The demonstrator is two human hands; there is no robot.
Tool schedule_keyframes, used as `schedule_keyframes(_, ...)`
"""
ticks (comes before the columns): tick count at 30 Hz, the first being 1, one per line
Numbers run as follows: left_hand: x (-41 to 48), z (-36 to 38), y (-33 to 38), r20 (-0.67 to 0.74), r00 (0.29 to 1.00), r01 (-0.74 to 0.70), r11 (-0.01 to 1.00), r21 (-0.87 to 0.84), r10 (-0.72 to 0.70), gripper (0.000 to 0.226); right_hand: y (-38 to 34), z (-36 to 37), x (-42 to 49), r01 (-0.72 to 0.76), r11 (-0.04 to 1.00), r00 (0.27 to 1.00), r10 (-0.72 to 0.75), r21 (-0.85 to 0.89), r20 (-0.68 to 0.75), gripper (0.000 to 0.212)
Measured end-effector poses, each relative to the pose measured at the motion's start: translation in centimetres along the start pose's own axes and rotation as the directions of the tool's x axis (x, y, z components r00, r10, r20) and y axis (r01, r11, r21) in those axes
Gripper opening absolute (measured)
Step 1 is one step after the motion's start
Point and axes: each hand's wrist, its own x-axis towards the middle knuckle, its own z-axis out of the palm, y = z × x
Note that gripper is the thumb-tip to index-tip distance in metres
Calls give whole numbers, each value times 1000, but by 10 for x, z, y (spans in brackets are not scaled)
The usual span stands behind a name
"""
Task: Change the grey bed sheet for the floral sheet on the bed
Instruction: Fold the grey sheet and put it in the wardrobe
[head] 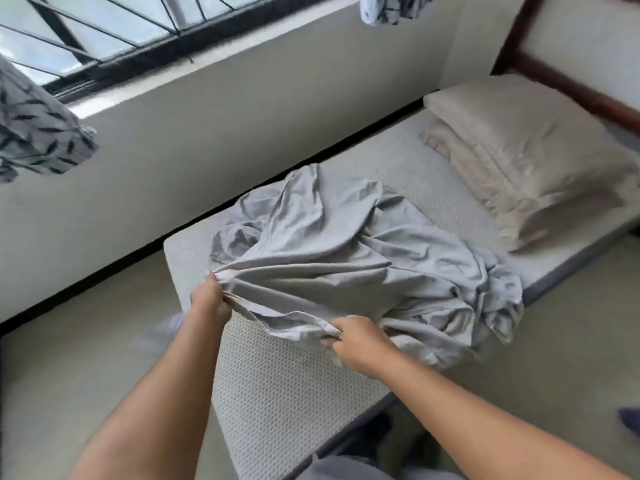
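The grey bed sheet (346, 258) lies bunched in a heap on the foot half of the bare white mattress (284, 382). My left hand (209, 301) is clenched on a gathered edge of the sheet at the heap's left. My right hand (356, 341) grips another fold of the same edge, near the mattress's near side. Leaf-patterned cloth (38, 133), white with dark sprigs, hangs at the far left, and another piece (391, 6) hangs at the top edge.
Two beige pillows (519, 157) are stacked at the head of the bed against a dark wooden headboard (568, 81). A white wall with a barred window (104, 36) runs along the bed's far side. Pale floor (69, 358) lies left of the mattress.
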Motion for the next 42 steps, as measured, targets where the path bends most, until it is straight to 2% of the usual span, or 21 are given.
schedule_keyframes(3,16,-11,14,5,1000,5,1000,-4,-5,35,-9,28,-11,23,999,1000,-24,-48,-19,23)
schedule_keyframes(7,47,-22,29,132,991,29,999,-42,-23,20,-29,73,-32,52,991,998,-54,-120,-15,17)
schedule_keyframes(9,63,-24,32,205,978,39,999,-35,-31,20,-40,95,-42,47,987,999,-50,-152,-16,9)
schedule_keyframes(13,109,-30,34,316,948,9,997,71,-31,37,-60,140,-60,-37,986,994,20,-165,-104,11)
schedule_keyframes(17,97,-48,35,415,907,24,991,133,-77,19,-76,188,-79,-164,981,967,140,-102,-215,23)
schedule_keyframes(20,86,-72,41,462,880,6,974,227,-113,27,-101,227,-96,-232,972,934,231,27,-274,29)
schedule_keyframes(23,69,-86,58,568,811,0,971,239,-140,34,-139,258,-110,-233,965,903,262,124,-340,26)
schedule_keyframes(25,61,-94,71,634,762,-24,972,233,-133,35,-163,271,-116,-212,964,827,264,160,-497,21)
schedule_keyframes(27,62,-105,77,682,718,-83,955,286,-141,55,-175,282,-118,-252,951,762,310,180,-569,25)
schedule_keyframes(29,70,-118,71,673,718,-144,908,393,-178,83,-175,297,-115,-349,917,770,399,195,-498,24)
schedule_keyframes(30,81,-120,68,637,750,-141,898,417,-178,85,-171,306,-112,-384,899,766,438,212,-470,23)
schedule_keyframes(33,83,-122,53,577,810,-179,894,411,-103,60,-165,323,-90,-429,871,707,488,237,-511,29)
schedule_keyframes(36,104,-114,40,627,767,-233,850,472,-138,43,-152,338,-49,-481,848,653,517,224,-554,47)
schedule_keyframes(39,138,-108,22,698,698,-383,740,552,-159,24,-133,359,-9,-607,776,679,619,172,-394,43)
schedule_keyframes(42,175,-106,-3,735,646,-456,668,589,-207,19,-128,377,40,-734,653,643,757,187,-118,36)
